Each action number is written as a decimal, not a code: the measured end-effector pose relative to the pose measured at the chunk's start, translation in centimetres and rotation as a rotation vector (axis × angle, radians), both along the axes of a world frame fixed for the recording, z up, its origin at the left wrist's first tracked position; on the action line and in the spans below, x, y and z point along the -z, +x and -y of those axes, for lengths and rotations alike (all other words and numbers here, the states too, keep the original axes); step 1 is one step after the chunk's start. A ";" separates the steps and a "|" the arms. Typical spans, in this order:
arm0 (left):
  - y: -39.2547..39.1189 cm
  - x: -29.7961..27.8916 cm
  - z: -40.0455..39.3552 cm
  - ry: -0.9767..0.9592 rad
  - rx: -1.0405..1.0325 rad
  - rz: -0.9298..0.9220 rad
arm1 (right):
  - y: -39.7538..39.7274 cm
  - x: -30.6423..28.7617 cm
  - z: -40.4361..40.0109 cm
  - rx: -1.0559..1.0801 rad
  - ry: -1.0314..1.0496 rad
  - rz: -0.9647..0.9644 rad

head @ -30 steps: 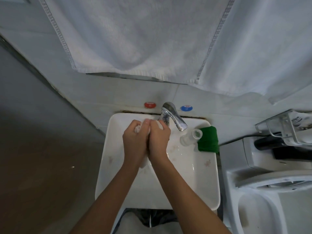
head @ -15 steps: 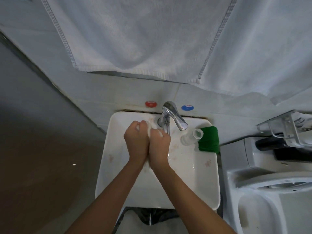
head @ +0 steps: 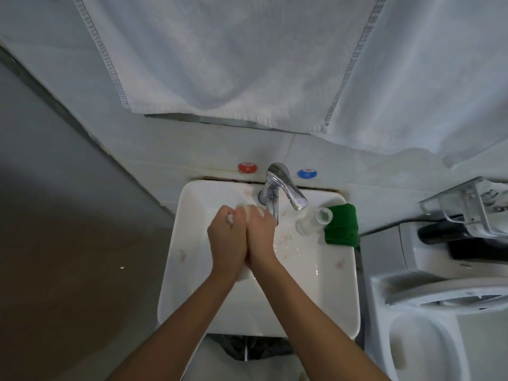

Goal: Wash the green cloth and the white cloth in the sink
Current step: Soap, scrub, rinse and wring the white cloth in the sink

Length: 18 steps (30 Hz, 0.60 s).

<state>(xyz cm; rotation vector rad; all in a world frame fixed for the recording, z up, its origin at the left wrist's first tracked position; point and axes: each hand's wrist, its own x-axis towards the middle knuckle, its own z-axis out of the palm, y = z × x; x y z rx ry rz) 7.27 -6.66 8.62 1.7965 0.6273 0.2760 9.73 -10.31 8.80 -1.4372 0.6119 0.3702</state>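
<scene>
Over the white sink [head: 330,292], my left hand [head: 226,240] and my right hand [head: 261,237] are pressed together, both closed on the white cloth [head: 248,209]. Only small bits of the cloth show above the knuckles and below the palms; the rest is hidden between my hands. They are just left of the chrome tap [head: 283,188], under its spout. The green cloth [head: 342,229] lies folded on the sink's right rim, apart from both hands.
A clear plastic cup [head: 314,222] lies on its side on the rim beside the green cloth. Red [head: 247,167] and blue [head: 306,173] knobs sit on the wall behind the tap. Large white towels [head: 233,64] hang above. A white washing machine [head: 439,312] stands right of the sink.
My hands have kept rubbing the white cloth together, shifting slightly against each other. The green cloth and the cup have stayed where they were.
</scene>
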 end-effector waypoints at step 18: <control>-0.3 0.6 -2.3 -0.069 0.084 0.048 | -2.1 -0.3 -1.3 0.181 0.044 0.040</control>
